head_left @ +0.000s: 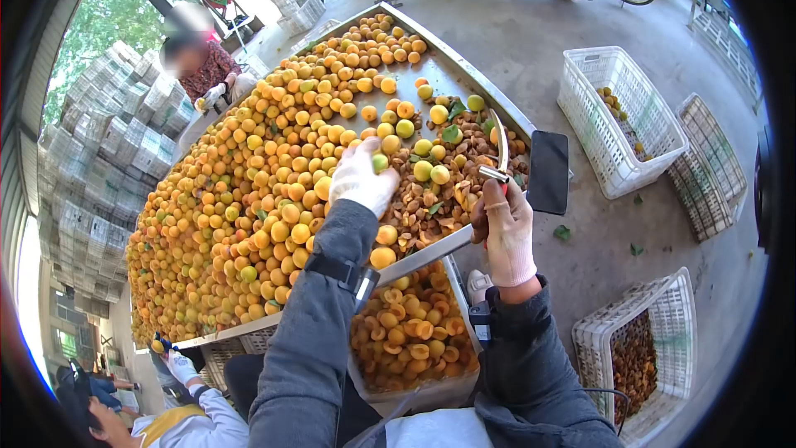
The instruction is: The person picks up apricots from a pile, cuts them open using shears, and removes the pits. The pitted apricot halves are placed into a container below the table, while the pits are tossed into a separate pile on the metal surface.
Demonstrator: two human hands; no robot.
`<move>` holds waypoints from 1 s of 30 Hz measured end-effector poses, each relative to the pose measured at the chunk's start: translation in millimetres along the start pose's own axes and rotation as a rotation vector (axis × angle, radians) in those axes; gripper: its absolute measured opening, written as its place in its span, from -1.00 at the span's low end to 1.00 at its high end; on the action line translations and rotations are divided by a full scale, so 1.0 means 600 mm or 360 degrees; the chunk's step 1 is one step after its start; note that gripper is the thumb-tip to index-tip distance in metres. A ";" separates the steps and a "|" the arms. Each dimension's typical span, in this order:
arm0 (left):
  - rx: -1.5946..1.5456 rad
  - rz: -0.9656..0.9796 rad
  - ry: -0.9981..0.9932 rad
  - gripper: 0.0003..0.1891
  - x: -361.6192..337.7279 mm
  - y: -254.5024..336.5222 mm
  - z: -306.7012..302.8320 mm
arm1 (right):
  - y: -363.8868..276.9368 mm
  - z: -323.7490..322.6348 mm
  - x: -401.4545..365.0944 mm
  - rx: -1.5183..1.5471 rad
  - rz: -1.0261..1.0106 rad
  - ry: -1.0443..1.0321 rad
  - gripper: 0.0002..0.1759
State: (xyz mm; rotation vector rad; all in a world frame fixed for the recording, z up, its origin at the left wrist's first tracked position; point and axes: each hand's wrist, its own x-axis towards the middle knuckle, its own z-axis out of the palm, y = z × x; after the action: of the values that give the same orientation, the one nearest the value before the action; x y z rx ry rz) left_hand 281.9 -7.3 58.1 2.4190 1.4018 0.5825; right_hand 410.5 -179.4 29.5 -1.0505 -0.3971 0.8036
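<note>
My left hand [365, 178], in a white glove, reaches over the fruit table with its fingers curled round a greenish apricot [380, 163]. Yellow-orange apricots [274, 174] lie piled around it. My right hand [507, 232], gloved with a stained thumb and fingertips, is closed on a small tool with a shiny metal end [494, 174] and a bit of red; its full shape is hidden. It is above the table's near right corner, beside a heap of brown apricot pits [444, 199]. Below the table edge, a crate holds halved apricots [414, 332].
A dark phone-like panel [548, 172] stands at the table's right edge. White crates [618, 120] and a crate of pits [634, 357] sit on the floor at right. Co-workers [207, 70] are at the far left and lower left [186, 415]. Stacked crates [108, 166] rise behind.
</note>
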 end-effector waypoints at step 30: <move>-0.1003 0.0599 0.0343 -0.60 -0.228 0.197 -0.169 | 0.024 0.014 0.007 0.0093 0.0040 0.0007 -0.75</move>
State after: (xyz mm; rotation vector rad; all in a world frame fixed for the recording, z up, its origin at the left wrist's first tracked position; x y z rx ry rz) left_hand 262.1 -179.8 171.2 2.1272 0.6622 1.1959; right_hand 402.5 -167.4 20.2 -1.0041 -0.3552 0.8307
